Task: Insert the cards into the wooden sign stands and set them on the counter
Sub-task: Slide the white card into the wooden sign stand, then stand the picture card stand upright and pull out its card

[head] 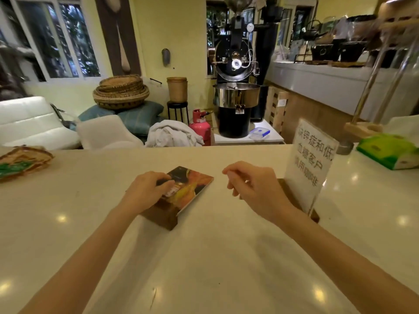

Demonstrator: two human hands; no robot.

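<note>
Wooden stand [297,200] holds white card [310,164]; left hand [145,191] presses colourful card [188,186].

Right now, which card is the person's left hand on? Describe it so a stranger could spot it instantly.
Start at the pale counter in the foreground. Near its middle, the left hand rests on a colourful card, dark and orange, lying tilted over a wooden stand. Unlike the white card with dark lettering standing upright to the right, it is glossy, pictorial and nearly flat.

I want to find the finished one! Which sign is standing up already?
The white card with dark writing, beside the right hand. It stands upright in its wooden stand. The colourful card under the left hand lies tilted low.
</note>
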